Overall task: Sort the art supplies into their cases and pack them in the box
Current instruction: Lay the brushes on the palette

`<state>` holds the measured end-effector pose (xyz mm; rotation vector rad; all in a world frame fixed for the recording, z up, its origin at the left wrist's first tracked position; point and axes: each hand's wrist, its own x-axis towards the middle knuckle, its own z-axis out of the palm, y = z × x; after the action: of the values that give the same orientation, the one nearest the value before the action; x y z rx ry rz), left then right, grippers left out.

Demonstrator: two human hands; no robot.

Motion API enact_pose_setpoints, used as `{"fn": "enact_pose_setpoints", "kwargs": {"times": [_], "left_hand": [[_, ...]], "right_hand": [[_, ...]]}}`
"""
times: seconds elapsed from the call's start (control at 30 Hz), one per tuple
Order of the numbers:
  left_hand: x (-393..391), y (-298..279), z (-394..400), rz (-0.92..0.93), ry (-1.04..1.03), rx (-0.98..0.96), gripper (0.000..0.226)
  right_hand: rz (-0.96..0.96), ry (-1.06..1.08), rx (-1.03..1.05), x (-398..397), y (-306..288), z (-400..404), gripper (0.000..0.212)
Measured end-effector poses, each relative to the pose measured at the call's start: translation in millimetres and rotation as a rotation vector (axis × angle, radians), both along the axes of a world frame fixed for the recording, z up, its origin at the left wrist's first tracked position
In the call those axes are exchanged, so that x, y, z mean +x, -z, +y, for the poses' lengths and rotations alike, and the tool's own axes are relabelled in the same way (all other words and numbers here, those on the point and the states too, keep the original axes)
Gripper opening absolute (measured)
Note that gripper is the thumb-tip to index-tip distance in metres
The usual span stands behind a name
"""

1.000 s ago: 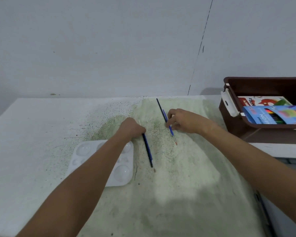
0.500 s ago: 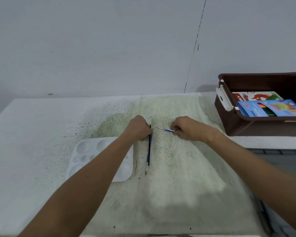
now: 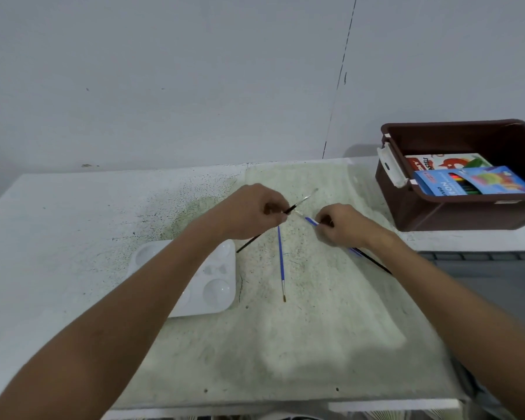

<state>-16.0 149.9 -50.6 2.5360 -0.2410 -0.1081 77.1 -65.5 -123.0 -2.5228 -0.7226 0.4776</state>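
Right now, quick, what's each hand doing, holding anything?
Left hand: gripping a black-handled paintbrush.
Right hand: gripping a blue-handled paintbrush, perhaps a black one too.

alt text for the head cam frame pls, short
Over a stained table, the left hand pinches a black-handled brush while the right hand grips blue and black-handled brushes. Another blue brush points down from the left hand, beside a white palette. At right, a brown box holds a blue marker pack.
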Motion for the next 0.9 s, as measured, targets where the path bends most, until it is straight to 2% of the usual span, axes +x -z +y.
{"fn": "enact_pose_setpoints", "kwargs": {"times": [0.13,0.3,0.4,0.57,0.63,0.9], "left_hand": [[13.0,-1.2,-14.0,-0.136,0.192,0.216,0.018],[19.9,37.1,-6.2,-0.098,0.4,0.494,0.015],[19.4,54.3,1.1,-0.032,0.416,0.457,0.018],[22.1,66.4,11.8,0.071,0.414,0.396,0.027],[22.8,70.7,13.2,0.045,0.444,0.429,0.03],[22.2,72.6,16.4,-0.16,0.525,0.589,0.018]], "right_hand": [[0.056,0.046,0.037,3.2,-7.0,-18.9,0.017],[0.14,0.153,0.155,-0.6,-7.6,-34.2,0.008],[0.165,0.146,0.22,-9.4,-5.6,-38.4,0.008],[0.074,0.127,0.173,-20.2,-2.2,-40.7,0.005],[0.059,0.121,0.157,-23.7,0.9,-40.5,0.006],[0.074,0.13,0.23,-32.2,-3.7,-38.6,0.007]]}}
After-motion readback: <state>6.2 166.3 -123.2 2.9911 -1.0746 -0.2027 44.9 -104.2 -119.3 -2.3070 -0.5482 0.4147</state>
